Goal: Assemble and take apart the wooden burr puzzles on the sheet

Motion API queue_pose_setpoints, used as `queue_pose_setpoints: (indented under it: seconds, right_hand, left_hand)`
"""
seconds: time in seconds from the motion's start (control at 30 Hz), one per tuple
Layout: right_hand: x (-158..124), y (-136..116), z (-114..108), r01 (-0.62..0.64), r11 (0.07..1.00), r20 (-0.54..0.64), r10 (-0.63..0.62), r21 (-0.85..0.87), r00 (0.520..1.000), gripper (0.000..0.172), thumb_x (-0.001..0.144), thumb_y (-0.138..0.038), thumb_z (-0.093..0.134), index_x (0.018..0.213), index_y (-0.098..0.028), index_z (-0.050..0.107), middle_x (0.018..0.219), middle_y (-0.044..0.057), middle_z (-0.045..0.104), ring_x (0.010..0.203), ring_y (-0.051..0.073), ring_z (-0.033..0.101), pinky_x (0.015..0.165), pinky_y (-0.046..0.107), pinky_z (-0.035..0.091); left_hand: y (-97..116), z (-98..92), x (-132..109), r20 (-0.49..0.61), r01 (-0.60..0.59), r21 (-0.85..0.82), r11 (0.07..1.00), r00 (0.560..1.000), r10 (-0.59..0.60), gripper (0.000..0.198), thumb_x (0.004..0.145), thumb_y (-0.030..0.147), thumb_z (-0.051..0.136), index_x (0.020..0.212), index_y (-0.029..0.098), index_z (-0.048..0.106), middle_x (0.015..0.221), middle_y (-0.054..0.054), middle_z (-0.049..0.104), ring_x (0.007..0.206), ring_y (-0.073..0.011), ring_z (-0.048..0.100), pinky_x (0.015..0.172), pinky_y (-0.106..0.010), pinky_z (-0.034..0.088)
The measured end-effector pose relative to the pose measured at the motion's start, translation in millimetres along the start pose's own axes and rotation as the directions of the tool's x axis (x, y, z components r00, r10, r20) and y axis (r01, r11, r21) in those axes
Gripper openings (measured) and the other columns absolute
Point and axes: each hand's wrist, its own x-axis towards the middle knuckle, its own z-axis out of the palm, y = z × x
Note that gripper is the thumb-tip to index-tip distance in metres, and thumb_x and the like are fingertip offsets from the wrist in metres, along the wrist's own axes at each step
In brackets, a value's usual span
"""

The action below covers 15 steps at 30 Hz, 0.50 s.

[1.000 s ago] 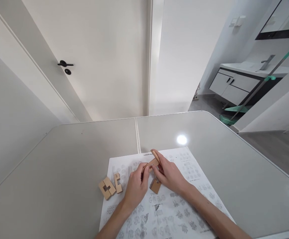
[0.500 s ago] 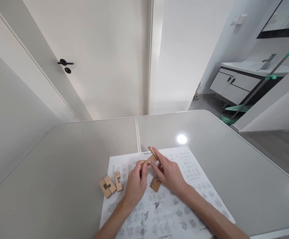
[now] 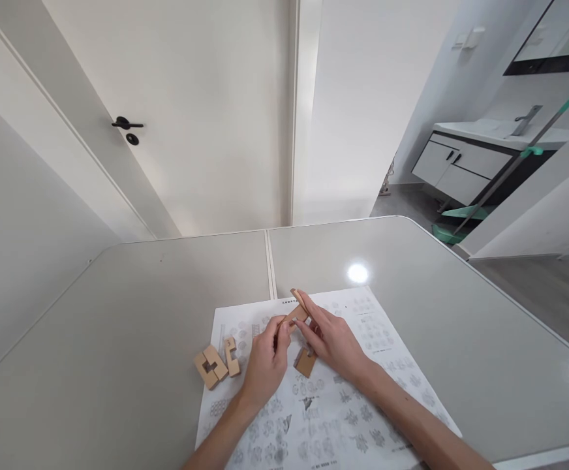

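Note:
My left hand (image 3: 267, 356) is closed on a notched wooden puzzle piece (image 3: 294, 316), pinched between thumb and fingers above the sheet. A second, slimmer wooden piece (image 3: 297, 297) sticks up from under the fingers of my right hand (image 3: 334, 339), which is closed on it. The two pieces meet at an angle; whether they interlock I cannot tell. Below my right hand a darker wooden piece (image 3: 305, 362) lies on the printed instruction sheet (image 3: 363, 391). Left of my hands are a notched wooden piece (image 3: 232, 356) and a pair of wooden pieces (image 3: 211, 367) set together around a gap.
The grey table (image 3: 118, 339) has a seam (image 3: 270, 264) down its middle and a bright light reflection. Past its far edge stands a door (image 3: 191, 117) with a black handle (image 3: 126, 123). At the right are a sink cabinet (image 3: 461, 163) and a green-handled dustpan (image 3: 448, 233).
The view has shifted very slightly. Both hands and the wooden pieces stay in nearly the same pose.

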Motion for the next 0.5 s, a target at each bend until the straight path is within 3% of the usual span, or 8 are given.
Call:
queue_pose_setpoints:
  seconds: [0.23, 0.5]
  right_hand:
    - [1.0, -2.5, 3.3, 0.154, 0.982, -0.031, -0.158, -0.106, 0.987, 0.045, 0.113, -0.031, 0.029, 0.156, -0.026, 0.040, 0.074, 0.000, 0.064, 0.054, 0.013, 0.053, 0.050, 0.022, 0.041]
    - [0.5, -0.3, 2.9, 0.187, 0.976, -0.045, -0.193, -0.113, 0.980, 0.047, 0.112, -0.027, 0.029, 0.159, -0.027, 0.033, 0.076, 0.000, 0.064, 0.055, 0.014, 0.054, 0.051, 0.022, 0.043]
  left_hand:
    - [-0.9, 0.8, 0.4, 0.028, -0.007, -0.020, 1.000, 1.000, 0.007, 0.038, 0.107, 0.047, 0.036, 0.111, 0.018, 0.060, 0.063, 0.007, 0.041, 0.052, -0.0123, 0.031, 0.052, -0.025, 0.026]
    - [-2.4, 2.5, 0.4, -0.006, -0.004, -0.034, 0.999, 1.000, 0.004, 0.035, 0.107, 0.046, 0.037, 0.108, 0.019, 0.059, 0.060, 0.008, 0.035, 0.052, -0.0119, 0.030, 0.052, -0.025, 0.024]
